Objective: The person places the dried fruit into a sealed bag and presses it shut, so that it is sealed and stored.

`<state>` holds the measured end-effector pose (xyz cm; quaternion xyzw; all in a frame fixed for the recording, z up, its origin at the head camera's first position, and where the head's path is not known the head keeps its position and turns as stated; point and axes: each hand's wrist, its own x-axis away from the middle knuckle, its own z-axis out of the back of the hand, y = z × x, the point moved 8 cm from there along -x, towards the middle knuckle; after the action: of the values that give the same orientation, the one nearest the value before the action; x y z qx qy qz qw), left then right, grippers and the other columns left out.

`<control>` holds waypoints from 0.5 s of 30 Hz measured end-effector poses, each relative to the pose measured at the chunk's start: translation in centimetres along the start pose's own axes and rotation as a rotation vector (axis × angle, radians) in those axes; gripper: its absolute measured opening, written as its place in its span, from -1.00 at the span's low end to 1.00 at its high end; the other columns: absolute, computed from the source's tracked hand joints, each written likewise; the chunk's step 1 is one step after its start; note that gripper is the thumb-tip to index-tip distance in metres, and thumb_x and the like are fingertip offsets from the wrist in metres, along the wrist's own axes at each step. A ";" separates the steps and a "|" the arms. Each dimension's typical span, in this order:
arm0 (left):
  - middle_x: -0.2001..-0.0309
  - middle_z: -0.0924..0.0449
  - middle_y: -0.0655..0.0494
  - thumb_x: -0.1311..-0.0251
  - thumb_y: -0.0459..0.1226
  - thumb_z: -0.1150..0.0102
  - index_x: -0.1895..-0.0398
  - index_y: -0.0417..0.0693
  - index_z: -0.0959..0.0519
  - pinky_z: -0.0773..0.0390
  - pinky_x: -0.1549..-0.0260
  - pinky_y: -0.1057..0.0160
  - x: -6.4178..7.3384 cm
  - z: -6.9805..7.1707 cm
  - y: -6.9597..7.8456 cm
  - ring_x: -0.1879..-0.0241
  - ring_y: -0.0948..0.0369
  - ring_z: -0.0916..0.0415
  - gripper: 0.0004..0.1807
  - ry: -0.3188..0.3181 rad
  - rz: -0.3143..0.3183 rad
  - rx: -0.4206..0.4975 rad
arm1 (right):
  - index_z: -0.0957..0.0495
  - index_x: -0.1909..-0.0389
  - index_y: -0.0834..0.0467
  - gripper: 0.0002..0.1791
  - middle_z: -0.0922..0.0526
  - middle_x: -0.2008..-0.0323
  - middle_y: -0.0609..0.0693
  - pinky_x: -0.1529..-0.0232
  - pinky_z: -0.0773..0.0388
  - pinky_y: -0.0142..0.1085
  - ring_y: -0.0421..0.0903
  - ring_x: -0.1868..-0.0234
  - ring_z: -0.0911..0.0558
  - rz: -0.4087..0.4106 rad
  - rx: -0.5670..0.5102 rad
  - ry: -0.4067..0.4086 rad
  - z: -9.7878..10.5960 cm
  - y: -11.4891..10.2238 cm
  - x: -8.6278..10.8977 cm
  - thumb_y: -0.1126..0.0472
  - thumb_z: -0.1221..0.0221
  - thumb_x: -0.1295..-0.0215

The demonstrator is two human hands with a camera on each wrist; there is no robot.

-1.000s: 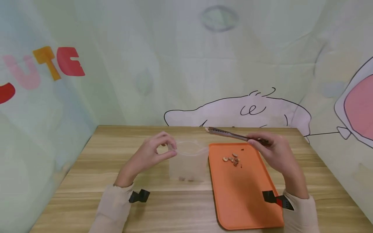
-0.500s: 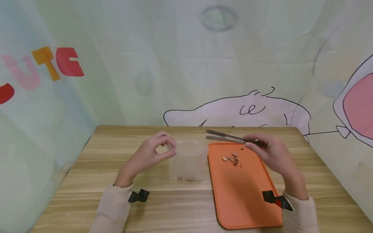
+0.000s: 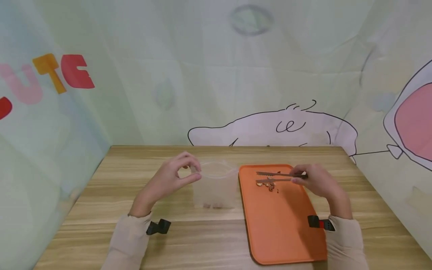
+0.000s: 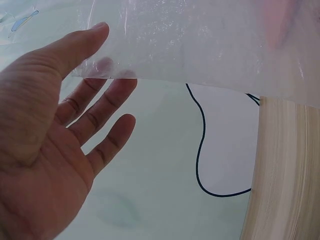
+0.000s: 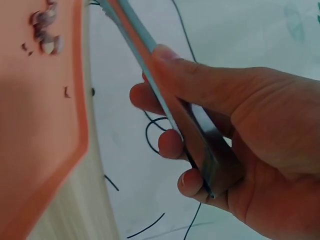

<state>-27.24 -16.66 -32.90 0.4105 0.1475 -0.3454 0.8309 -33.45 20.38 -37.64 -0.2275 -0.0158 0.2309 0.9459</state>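
My left hand [image 3: 176, 174] pinches the left rim of a clear plastic bag [image 3: 216, 189] that stands upright with its mouth spread; a few small dark pieces lie at its bottom. In the left wrist view the thumb and fingers [image 4: 107, 97] lie on either side of the bag wall [image 4: 200, 45]. My right hand [image 3: 318, 182] grips metal tongs [image 3: 281, 174], whose serrated tips are apart above a small pile of cashew-like nuts [image 3: 269, 184]. In the right wrist view the fingers wrap round the tongs [image 5: 185, 125], while nuts [image 5: 47, 30] show at the upper left.
The nuts and several dark crumbs [image 3: 278, 191] lie on an orange tray [image 3: 280, 225], right of the bag. All stands on a wooden table [image 3: 209, 240]. A printed curtain [image 3: 202, 82] hangs behind the table's far edge.
The pale nut that was at the tips of the tongs is gone from them, and the tongs have opened. My right hand has lowered them from beside the bag to the nuts; the left stays put.
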 end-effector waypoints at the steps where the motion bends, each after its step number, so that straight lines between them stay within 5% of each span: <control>1: 0.17 -0.54 0.31 -0.18 -0.35 -0.41 0.28 0.15 -0.57 -0.52 0.20 0.32 0.0 0.0 0.0 0.18 0.28 -0.47 -0.78 0.000 0.000 0.000 | -0.70 0.24 0.14 -0.93 -0.68 0.37 -0.11 0.34 -0.50 -0.25 -0.17 0.37 -0.56 -0.005 0.012 -0.015 -0.3 0.2 -0.1 0.24 -0.32 -0.31; 11: 0.18 -0.55 0.31 -0.17 -0.36 -0.42 0.31 0.14 -0.57 -0.52 0.18 0.32 -0.1 0.0 0.1 0.18 0.29 -0.48 -0.78 0.002 -0.011 -0.005 | -0.67 0.34 0.12 -0.96 -0.65 0.43 -0.16 0.32 -0.47 -0.16 -0.18 0.39 -0.54 -0.022 0.091 -0.018 -0.8 0.4 -0.2 0.24 -0.33 -0.30; 15: 0.18 -0.55 0.31 -0.17 -0.37 -0.42 0.31 0.14 -0.57 -0.52 0.17 0.32 -0.1 0.0 0.0 0.18 0.29 -0.48 -0.78 0.001 -0.014 0.000 | -0.69 0.27 0.13 -0.95 -0.68 0.38 -0.11 0.36 -0.46 -0.21 -0.17 0.40 -0.54 -0.025 0.066 0.049 0.2 0.3 0.0 0.23 -0.30 -0.33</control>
<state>-27.34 -16.60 -32.90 0.4098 0.1508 -0.3510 0.8283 -33.61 20.72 -37.55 -0.2014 0.0121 0.2138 0.9558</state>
